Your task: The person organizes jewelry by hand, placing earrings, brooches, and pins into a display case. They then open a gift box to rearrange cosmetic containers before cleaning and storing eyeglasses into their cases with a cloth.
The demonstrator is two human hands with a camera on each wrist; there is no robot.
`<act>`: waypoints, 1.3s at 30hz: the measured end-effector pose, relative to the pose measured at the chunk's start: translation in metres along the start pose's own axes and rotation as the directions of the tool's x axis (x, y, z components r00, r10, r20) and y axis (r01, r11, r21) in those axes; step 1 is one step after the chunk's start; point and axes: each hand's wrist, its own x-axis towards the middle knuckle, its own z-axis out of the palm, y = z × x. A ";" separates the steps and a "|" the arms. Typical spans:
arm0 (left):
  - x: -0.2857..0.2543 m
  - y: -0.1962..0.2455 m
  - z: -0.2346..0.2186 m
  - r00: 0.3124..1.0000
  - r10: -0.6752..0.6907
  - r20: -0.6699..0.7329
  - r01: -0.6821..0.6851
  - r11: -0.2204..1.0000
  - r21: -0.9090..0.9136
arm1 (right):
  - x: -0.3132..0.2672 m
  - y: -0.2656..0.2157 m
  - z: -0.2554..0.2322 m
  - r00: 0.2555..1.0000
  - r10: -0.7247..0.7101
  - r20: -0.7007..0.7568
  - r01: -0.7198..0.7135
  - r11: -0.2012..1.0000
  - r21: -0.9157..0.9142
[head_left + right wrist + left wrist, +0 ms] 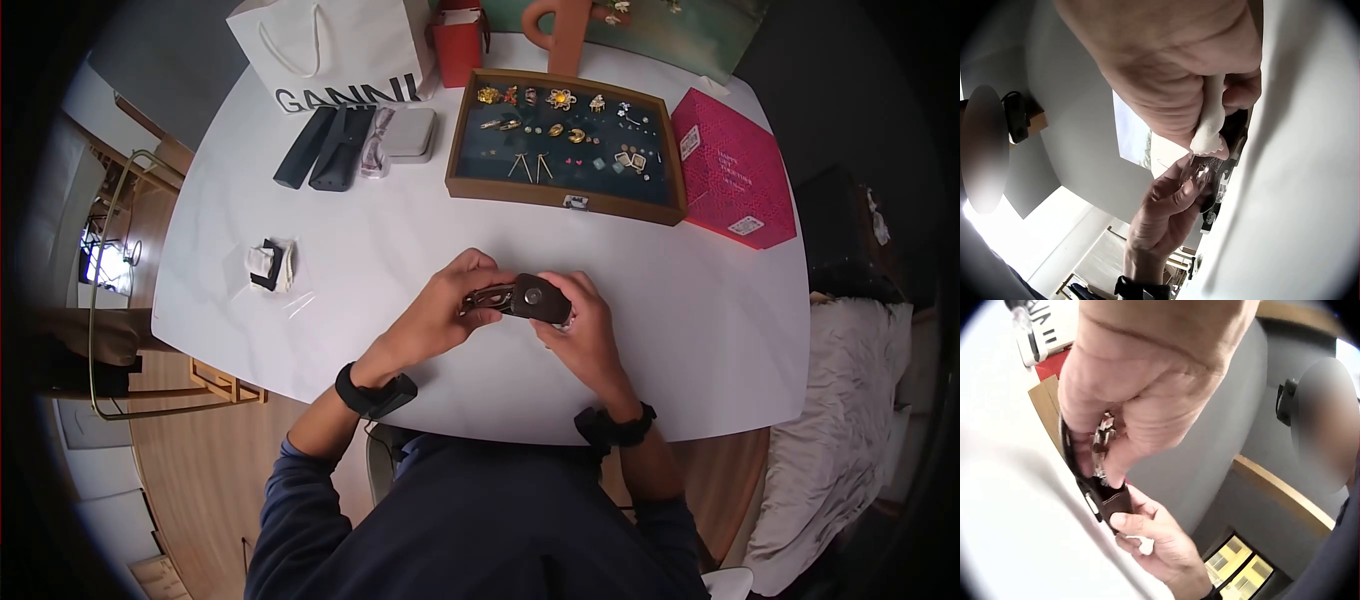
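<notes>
My right hand (583, 335) grips a dark brown glasses case (541, 298) with a round snap, above the near part of the white table. A piece of white cloth (1211, 119) is tucked in the same hand, between palm and fingers. With thumb and fingers, my left hand (435, 305) pinches folded glasses (1104, 445) with clear, shiny frames at the mouth of the case. In the left wrist view their lower end reaches the opening, while the dark flap stands up behind my left fingers. The far part of the glasses is hidden by the case.
Dark cases (342, 148), pinkish glasses (376, 145) and a grey case (411, 135) lie before a white paper bag (340, 50). A jewellery box (465, 190) stands at the back, beside a pink box (735, 170). Folded cloths (268, 263) on clear plastic lie left.
</notes>
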 end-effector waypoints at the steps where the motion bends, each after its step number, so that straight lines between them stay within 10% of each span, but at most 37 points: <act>1: -0.001 0.001 0.002 0.999 0.016 -0.049 -0.015 1.000 0.023 | -0.001 -0.001 0.000 1.000 0.000 -0.010 0.000 1.000 -0.010; 6: 0.000 -0.007 0.007 0.926 0.347 -0.150 -0.270 0.884 0.382 | 0.000 -0.009 -0.006 0.999 -0.001 0.041 -0.003 0.995 0.095; 13: -0.013 0.014 0.027 0.958 0.277 -0.074 -0.188 0.800 0.569 | -0.003 0.005 0.008 0.995 0.080 -0.057 -0.063 0.966 0.252; 16: -0.011 0.021 0.025 0.881 0.382 -0.280 -0.088 0.712 0.697 | -0.001 0.004 0.008 0.993 0.072 -0.098 -0.053 0.982 0.181; 17: -0.009 0.002 0.027 0.777 0.398 -0.489 -0.161 0.875 0.456 | -0.002 0.002 0.008 0.993 0.078 -0.092 -0.059 0.979 0.194; 18: -0.007 -0.003 0.028 0.819 0.212 -0.533 -0.197 0.977 0.084 | -0.003 -0.001 0.008 0.993 0.082 -0.085 -0.063 0.977 0.205; 20: -0.006 -0.007 0.027 0.906 -0.139 -0.400 -0.168 0.750 -0.640 | -0.002 -0.008 0.010 0.993 0.070 -0.093 -0.054 0.986 0.157; 22: -0.013 0.000 0.019 0.998 -0.025 -0.055 -0.003 0.892 -0.452 | 0.000 -0.015 0.014 0.993 0.032 -0.111 -0.028 0.999 0.035; 24: -0.008 0.003 0.023 0.990 0.017 -0.138 -0.034 0.992 -0.120 | -0.001 -0.018 0.016 0.989 -0.029 -0.148 0.022 0.999 -0.049; 28: -0.009 -0.004 0.033 0.918 -0.084 -0.388 -0.069 0.929 -0.364 | 0.003 -0.033 0.026 0.969 -0.173 -0.174 0.144 0.975 -0.168; 33: -0.025 0.012 0.017 0.902 -0.431 -0.027 0.140 0.352 -0.925 | 0.007 -0.050 0.048 0.925 -0.360 -0.124 0.308 0.898 -0.313; 36: -0.032 -0.001 0.007 0.855 -0.440 -0.276 0.019 0.558 -0.830 | 0.015 -0.073 0.054 0.937 -0.349 -0.011 0.335 0.907 -0.253; 39: -0.039 -0.033 -0.096 0.806 -0.341 -0.484 0.100 0.885 -0.455 | 0.013 -0.080 0.042 0.984 -0.179 -0.010 0.178 0.982 -0.056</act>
